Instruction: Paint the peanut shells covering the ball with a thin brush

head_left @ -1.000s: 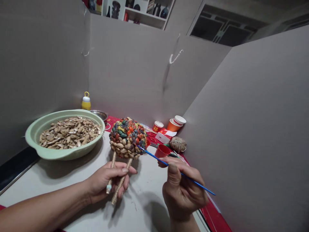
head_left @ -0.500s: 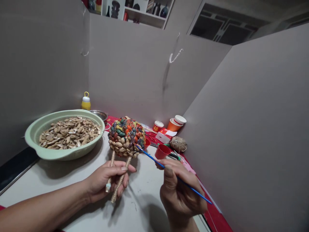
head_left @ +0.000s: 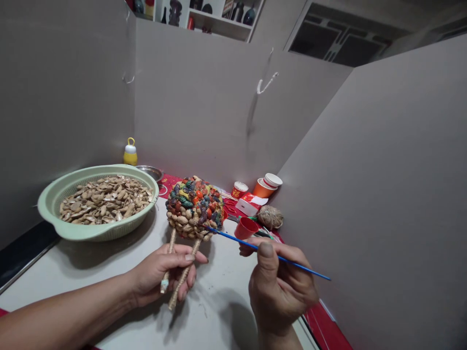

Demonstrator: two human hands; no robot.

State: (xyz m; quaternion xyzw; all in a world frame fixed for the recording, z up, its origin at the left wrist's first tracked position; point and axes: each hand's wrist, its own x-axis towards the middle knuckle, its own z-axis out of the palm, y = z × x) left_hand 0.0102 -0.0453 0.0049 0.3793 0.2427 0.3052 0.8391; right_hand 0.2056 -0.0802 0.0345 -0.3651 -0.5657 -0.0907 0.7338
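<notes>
My left hand (head_left: pixel 170 272) grips two twine-wrapped legs of a peanut-shell craft piece (head_left: pixel 195 208), holding it up above the white tabletop. Red, orange, green, yellow and purple paint covers most of its shells, while those along the lower edge are bare tan. In my right hand (head_left: pixel 282 284) a thin blue paintbrush (head_left: pixel 237 239) is pinched between thumb and fingers. Its tip meets the shells at the lower right of the piece. A small red cup (head_left: pixel 245 227) appears just beyond my right fingers, which partly hide it; whether they touch it I cannot tell.
A green colander (head_left: pixel 98 233) full of peanut shells (head_left: pixel 105 199) stands at the left, a metal bowl (head_left: pixel 151 172) and a yellow bottle (head_left: pixel 130 154) behind it. Paper cups (head_left: pixel 268 183) and a twine ball (head_left: pixel 270 217) sit back right. Grey panels (head_left: pixel 204 107) enclose the table.
My right hand has shifted slightly right, and the brush now lies flatter, its tip lower on the shells. The craft piece has moved slightly right in my left hand.
</notes>
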